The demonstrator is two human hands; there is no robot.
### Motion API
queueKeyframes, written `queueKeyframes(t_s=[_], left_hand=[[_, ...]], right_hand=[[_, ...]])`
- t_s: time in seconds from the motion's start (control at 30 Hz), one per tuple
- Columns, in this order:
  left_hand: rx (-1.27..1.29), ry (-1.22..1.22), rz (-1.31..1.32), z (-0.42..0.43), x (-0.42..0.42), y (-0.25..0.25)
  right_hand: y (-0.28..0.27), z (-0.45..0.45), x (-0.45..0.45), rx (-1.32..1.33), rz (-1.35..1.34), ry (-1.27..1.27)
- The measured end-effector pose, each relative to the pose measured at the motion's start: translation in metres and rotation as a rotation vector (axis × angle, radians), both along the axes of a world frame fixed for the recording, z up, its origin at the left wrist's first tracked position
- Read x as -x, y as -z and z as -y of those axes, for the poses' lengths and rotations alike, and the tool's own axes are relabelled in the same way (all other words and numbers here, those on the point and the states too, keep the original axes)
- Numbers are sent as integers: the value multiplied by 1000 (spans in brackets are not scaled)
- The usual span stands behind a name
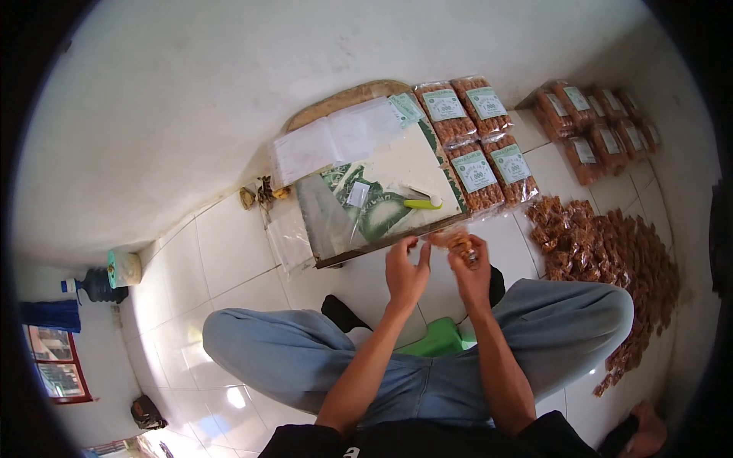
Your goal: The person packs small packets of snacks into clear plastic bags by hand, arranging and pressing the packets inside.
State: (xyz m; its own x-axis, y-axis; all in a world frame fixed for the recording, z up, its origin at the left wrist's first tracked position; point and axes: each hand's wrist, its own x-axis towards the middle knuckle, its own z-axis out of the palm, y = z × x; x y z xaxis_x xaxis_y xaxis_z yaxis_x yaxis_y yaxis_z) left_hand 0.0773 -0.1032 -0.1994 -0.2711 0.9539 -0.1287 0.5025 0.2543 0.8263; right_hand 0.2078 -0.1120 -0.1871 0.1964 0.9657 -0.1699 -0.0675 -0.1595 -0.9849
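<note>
My right hand (471,276) is closed around a small clear packet of brown snack (460,246), just in front of a low board. Close beside it, my left hand (406,273) has its fingers half curled and the thumb apart, with nothing visible between them. On the low board (424,160) lie a green-handled tool (422,204), a small white label (357,194) and a stack of clear plastic bags (336,141). Several large labelled snack packs (475,172) lie along the board's right side.
A big heap of small brown packets (603,256) spreads on the tiles to my right. More filled packs (599,126) are stacked in the far right corner. A green object (439,338) sits between my legs. A water jug (103,285) stands at the far left.
</note>
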Motion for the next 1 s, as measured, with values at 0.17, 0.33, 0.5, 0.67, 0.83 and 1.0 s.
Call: queueKeyframes(t_s=[0.17, 0.33, 0.5, 0.67, 0.83, 1.0], left_hand=[[-321, 16, -469, -29, -13, 20], [-196, 89, -567, -35, -2, 34], [-377, 94, -519, -31, 16, 36], [-362, 51, -486, -31, 33, 27], [-311, -60, 41, -31, 41, 26], [-141, -57, 12, -26, 49, 14]], right_hand=[[1, -9, -21, 199, -250, 282], [9, -9, -24, 224, -250, 297], [13, -12, -19, 168, -248, 258], [11, -14, -18, 195, -306, 177], [-10, -18, -9, 157, -404, 16], [-24, -32, 10, 145, -826, -269]])
